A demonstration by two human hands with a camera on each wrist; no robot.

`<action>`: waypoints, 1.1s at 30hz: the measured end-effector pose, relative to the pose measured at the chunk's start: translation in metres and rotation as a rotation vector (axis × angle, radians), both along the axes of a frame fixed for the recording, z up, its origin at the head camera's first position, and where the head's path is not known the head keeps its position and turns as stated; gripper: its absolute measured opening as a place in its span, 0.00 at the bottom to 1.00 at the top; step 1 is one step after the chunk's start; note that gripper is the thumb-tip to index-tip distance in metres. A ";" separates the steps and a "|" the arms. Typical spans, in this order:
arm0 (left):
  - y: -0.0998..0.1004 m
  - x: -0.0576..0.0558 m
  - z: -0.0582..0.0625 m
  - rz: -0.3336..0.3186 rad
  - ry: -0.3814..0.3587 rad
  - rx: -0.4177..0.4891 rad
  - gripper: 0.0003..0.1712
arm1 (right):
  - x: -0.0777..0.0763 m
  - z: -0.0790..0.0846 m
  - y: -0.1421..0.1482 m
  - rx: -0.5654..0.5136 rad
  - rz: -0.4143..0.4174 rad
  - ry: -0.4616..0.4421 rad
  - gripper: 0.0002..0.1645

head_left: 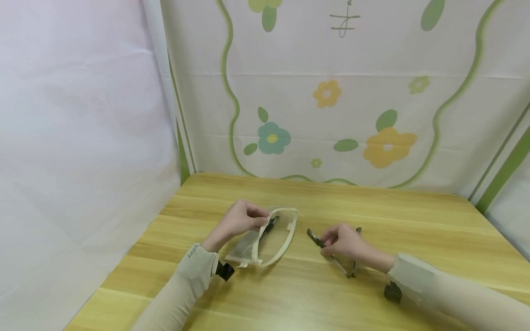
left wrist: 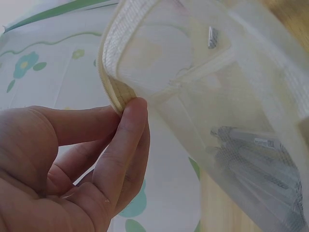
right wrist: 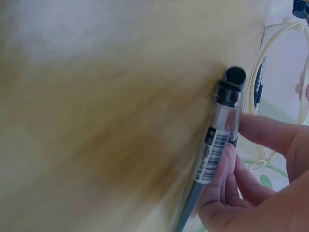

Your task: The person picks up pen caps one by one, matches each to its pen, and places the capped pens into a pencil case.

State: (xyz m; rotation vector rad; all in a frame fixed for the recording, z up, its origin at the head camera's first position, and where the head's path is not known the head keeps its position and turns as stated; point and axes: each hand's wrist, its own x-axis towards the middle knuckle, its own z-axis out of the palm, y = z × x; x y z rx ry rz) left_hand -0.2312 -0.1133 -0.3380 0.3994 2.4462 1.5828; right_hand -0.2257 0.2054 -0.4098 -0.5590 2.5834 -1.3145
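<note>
My left hand [head_left: 244,219] pinches the zippered edge of a translucent mesh pouch [head_left: 244,248] with a cream border. Its mouth gapes toward the right, and several pens [left wrist: 260,159] show through the mesh in the left wrist view. To the right, my right hand [head_left: 345,241] holds a dark-capped pen [head_left: 338,264] between thumb and fingers. A second pen [head_left: 354,269] lies on the table beneath that hand, partly hidden by it. In the right wrist view this pen [right wrist: 212,150] carries a barcode label, and its end is beside the held pen's black end.
Both hands work over a wooden table [head_left: 265,303]. A white cloth with printed flowers [head_left: 273,138] hangs along its back edge, and a plain white cloth [head_left: 83,138] hangs at the left. Dark wrist cameras [head_left: 225,271] sit under the sleeves.
</note>
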 end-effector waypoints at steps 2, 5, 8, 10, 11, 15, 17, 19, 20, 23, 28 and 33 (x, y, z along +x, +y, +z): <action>0.000 0.000 0.000 0.001 0.001 -0.003 0.11 | 0.000 0.000 -0.001 0.004 -0.002 0.003 0.16; -0.001 0.000 -0.001 0.006 -0.002 -0.002 0.10 | 0.000 -0.001 -0.002 0.011 -0.005 0.010 0.16; -0.002 0.000 -0.001 0.011 -0.006 -0.002 0.10 | -0.001 0.000 -0.003 0.026 -0.010 0.016 0.16; -0.002 -0.001 -0.001 0.012 -0.010 -0.005 0.09 | -0.001 0.002 -0.004 0.040 -0.016 0.022 0.15; -0.002 -0.001 0.000 0.011 -0.010 -0.008 0.09 | -0.001 0.002 -0.003 0.045 -0.016 0.026 0.14; -0.001 -0.002 0.001 0.004 -0.002 -0.011 0.08 | -0.002 0.003 -0.001 0.037 0.001 0.027 0.13; -0.001 -0.003 0.001 0.001 0.003 -0.008 0.08 | -0.002 0.003 0.000 0.020 0.016 0.022 0.12; -0.001 -0.002 0.001 0.001 0.004 -0.006 0.08 | -0.002 0.003 0.001 0.008 0.027 0.018 0.12; -0.001 -0.002 0.001 0.000 0.003 -0.006 0.08 | -0.003 0.003 0.001 0.005 0.031 0.016 0.11; -0.001 -0.001 0.001 0.000 -0.001 -0.004 0.09 | -0.003 0.003 0.001 0.001 0.039 0.014 0.11; -0.001 -0.001 0.001 -0.007 -0.001 -0.002 0.11 | -0.002 0.003 0.002 -0.010 0.031 -0.007 0.11; -0.001 -0.001 0.001 -0.005 -0.002 -0.002 0.11 | -0.003 0.002 0.004 -0.022 0.001 -0.042 0.11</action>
